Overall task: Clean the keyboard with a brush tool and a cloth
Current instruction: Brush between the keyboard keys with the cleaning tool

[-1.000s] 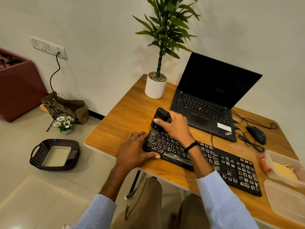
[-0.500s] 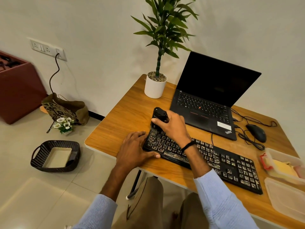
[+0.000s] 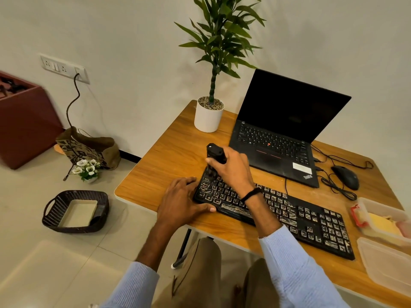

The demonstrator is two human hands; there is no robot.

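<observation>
At desk point(image 3: 169, 165) front, before the laptop point(image 3: 278, 138), lies the keyboard point(image 3: 289, 216). Right hand point(image 3: 233, 170): fingers wrapped round the brush tool point(image 3: 214, 153), upright, tip on the top-left keys. Left hand point(image 3: 180, 203): fingers together over the left corner, thumb along the front edge, probably bracing against sliding.

Wooden table point(image 3: 169, 161) bearing, at the back, a plant in a white pot point(image 3: 208, 120) beside an open black ThinkPad laptop point(image 3: 275, 150). A black keyboard point(image 3: 295, 218) lies near the front edge, and a wired black mouse point(image 3: 345, 177) lies right of the laptop. Two clear plastic containers, far point(image 3: 382, 206) and near point(image 3: 388, 264), sit at the right edge.
</observation>
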